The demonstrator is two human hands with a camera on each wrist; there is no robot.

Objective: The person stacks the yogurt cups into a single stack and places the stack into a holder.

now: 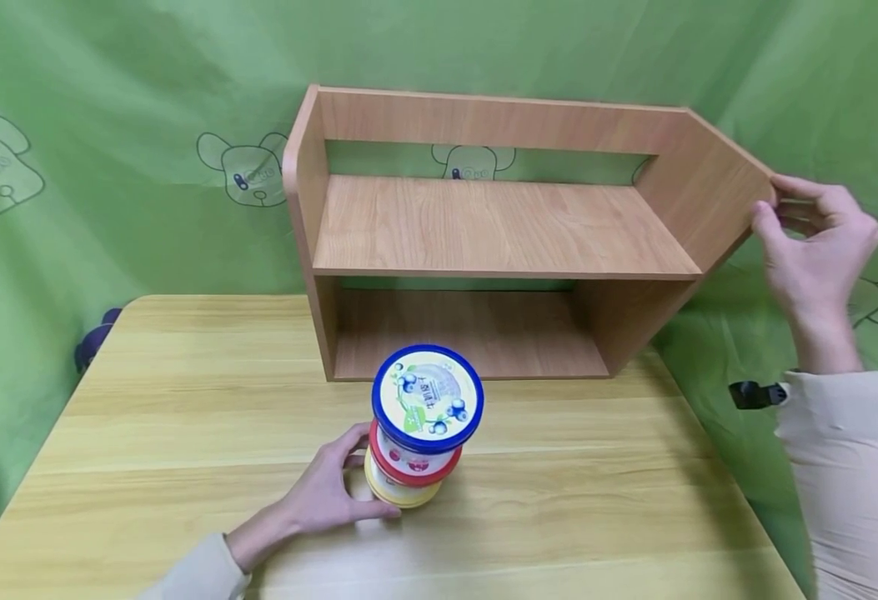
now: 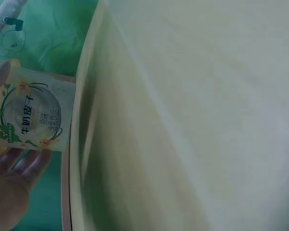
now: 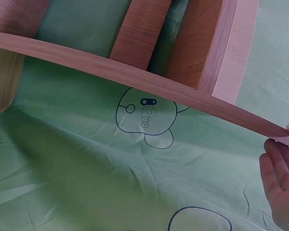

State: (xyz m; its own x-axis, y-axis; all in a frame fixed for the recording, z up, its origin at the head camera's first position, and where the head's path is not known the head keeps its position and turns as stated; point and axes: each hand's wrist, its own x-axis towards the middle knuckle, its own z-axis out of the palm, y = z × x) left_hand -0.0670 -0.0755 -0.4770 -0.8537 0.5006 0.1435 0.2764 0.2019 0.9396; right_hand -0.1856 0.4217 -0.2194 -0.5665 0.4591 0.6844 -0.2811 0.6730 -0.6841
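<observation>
Three round tubs stand stacked on the table (image 1: pixel 183 433) in the head view. Blueberry pictures decorate the top tub's blue-rimmed lid (image 1: pixel 428 398); beneath it is a red-rimmed tub (image 1: pixel 414 471), and a yellow-rimmed tub (image 1: pixel 401 493) forms the base. My left hand (image 1: pixel 326 487) grips the bottom tub from the left, thumb at its front. The left wrist view shows that tub's printed white side (image 2: pixel 36 110). At the right, my right hand (image 1: pixel 821 250) pinches the upper front corner of a wooden shelf's (image 1: pixel 506 225) right side panel. Thumb and fingers straddle the panel edge in the right wrist view.
The two-level shelf stands at the table's back right, behind the tubs, with its lower compartment (image 1: pixel 469 333) facing forward. A green curtain (image 1: pixel 146 125) with cartoon bear heads hangs behind and on both sides. Something dark purple (image 1: pixel 97 337) shows beyond the table's left edge.
</observation>
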